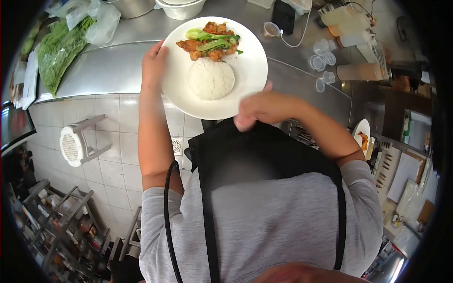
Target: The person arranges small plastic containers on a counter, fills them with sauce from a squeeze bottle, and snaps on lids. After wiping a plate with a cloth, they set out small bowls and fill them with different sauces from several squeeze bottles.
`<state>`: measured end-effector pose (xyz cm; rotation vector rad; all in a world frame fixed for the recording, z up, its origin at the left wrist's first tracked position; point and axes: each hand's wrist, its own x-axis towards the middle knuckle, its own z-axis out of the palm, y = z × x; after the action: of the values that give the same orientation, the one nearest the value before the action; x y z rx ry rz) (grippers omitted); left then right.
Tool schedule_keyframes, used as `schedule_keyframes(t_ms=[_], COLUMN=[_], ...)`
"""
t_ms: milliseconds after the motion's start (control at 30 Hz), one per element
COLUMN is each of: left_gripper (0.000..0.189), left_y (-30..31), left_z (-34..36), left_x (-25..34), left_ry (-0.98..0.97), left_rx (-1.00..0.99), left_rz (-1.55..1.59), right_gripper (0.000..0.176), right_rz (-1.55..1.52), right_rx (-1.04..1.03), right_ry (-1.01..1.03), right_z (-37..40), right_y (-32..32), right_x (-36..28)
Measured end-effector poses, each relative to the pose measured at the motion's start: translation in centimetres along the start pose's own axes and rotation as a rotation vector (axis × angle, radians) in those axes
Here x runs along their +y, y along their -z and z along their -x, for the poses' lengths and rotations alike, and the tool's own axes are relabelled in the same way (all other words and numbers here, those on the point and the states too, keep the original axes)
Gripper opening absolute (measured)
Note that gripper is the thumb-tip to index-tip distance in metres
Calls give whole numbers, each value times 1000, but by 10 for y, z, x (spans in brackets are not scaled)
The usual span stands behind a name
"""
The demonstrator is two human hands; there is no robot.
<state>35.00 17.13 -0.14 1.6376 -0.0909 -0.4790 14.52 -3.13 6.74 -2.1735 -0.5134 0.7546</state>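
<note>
A white plate (255, 70) is held up over the steel counter edge, in front of my body. On it lie a dome of white rice (211, 79) and, above that, browned saucy pieces (216, 55) topped with green leafy vegetables (218, 45). My left hand (155, 63) grips the plate's left rim, its fingers partly hidden underneath. At the lower right rim is my right hand (259, 107), curled and blurred. Something pale pink shows at its fingers; whether that is a cloth or fingertips I cannot make out.
Bagged green herbs (61, 52) lie on the counter at the left. Small clear cups (323, 59), a phone (283, 19) and sauce bottles (351, 28) stand to the right. A white stool (73, 144) is on the tiled floor, and a second plate (362, 134) sits at far right.
</note>
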Motion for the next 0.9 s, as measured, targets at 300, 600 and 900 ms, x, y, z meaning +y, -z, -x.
schedule_keyframes(t_ms=[300,600,900], left_gripper=[31,30,30], left_y=[-7,-20,-12], left_z=[8,26,110], left_x=[-2,-13,-55], left_ry=[-23,-94,200], left_rx=[57,227,234], left_rz=[65,-21,52], right_gripper=[26,15,26], right_rz=[554,252,17], right_rx=[737,226,899], right_ry=[-436,-337,-422], right_z=[15,16,69], right_y=[45,-3,47], right_x=[40,-11,68])
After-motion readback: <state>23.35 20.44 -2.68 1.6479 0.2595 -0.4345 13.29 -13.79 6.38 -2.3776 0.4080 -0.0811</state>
